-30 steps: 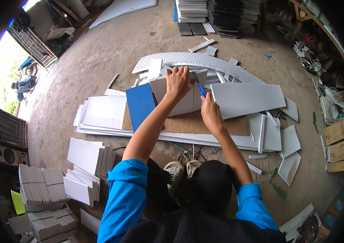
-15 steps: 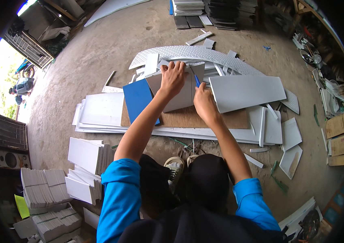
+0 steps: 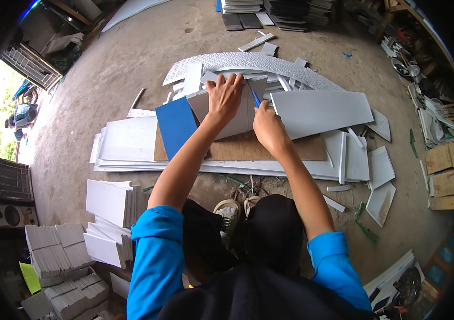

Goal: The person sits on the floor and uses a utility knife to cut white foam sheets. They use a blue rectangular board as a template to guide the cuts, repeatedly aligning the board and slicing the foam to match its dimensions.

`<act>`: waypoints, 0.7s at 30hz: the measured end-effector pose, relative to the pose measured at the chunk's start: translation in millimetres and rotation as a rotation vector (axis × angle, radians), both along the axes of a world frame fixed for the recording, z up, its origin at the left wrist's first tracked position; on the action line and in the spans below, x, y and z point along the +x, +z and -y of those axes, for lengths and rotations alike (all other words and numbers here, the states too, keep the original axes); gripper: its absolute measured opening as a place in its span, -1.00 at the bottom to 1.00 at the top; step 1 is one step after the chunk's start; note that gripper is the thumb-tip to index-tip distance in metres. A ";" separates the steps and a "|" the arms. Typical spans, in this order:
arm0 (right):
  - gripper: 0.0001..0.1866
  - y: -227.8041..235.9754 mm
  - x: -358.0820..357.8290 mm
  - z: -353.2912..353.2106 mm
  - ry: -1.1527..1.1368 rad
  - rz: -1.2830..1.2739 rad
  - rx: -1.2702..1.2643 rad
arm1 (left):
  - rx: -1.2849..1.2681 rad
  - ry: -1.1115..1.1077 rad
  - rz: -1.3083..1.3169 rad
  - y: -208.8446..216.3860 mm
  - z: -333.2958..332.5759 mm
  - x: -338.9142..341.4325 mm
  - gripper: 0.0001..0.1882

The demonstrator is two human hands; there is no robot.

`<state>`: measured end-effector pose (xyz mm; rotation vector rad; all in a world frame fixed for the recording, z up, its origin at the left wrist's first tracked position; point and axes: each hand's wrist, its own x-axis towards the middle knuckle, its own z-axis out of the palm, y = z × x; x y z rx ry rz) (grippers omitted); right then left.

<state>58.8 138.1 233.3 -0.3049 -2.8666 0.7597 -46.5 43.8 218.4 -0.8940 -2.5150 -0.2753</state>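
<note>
My left hand point(image 3: 225, 97) is closed over the far edge of a pale grey-white board point(image 3: 243, 113), its fingertips curled at that edge. My right hand point(image 3: 269, 127) grips a slim blue cutter knife point(image 3: 257, 99), its tip against the board just right of my left hand. A thin line runs down the board near the tip. Under my left forearm a blue rectangular board point(image 3: 175, 126) lies tilted. Right of my right hand rests a larger white board point(image 3: 323, 111). Beneath these is a brown wooden board point(image 3: 237, 151) on stacked white sheets point(image 3: 131, 140).
A curved textured white strip point(image 3: 259, 60) and offcuts lie beyond my hands. Small white scraps point(image 3: 380, 204) are on the floor at right. Bundled white pieces point(image 3: 58, 248) stand at lower left. Dark and white stacks point(image 3: 285, 13) sit at the far side.
The whole view has shifted slightly, with the scene sitting a little higher and further left. Both hands keep their places on the board and the knife; the knife tip stays near the board's far edge.
</note>
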 end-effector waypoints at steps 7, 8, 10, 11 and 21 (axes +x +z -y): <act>-0.72 -8.6 -17.4 -1.5 -0.013 0.004 0.035 | -0.007 -0.077 -0.051 -3.3 4.8 0.6 -0.79; -0.73 -10.5 -25.2 -1.1 -0.019 0.010 0.024 | 0.018 -0.077 -0.080 -4.8 6.6 -0.6 -0.81; -0.69 -27.3 -37.5 -16.3 0.055 0.027 0.154 | 0.029 -0.078 -0.120 -6.2 -2.6 -0.6 -0.82; -0.68 -24.4 -39.4 -14.9 0.102 0.036 0.216 | 0.001 -0.055 -0.131 -7.2 -2.7 -1.5 -0.82; -0.69 -21.0 -19.4 -9.5 0.067 -0.010 0.017 | 0.007 -0.068 -0.075 -5.3 -0.1 -11.3 -0.80</act>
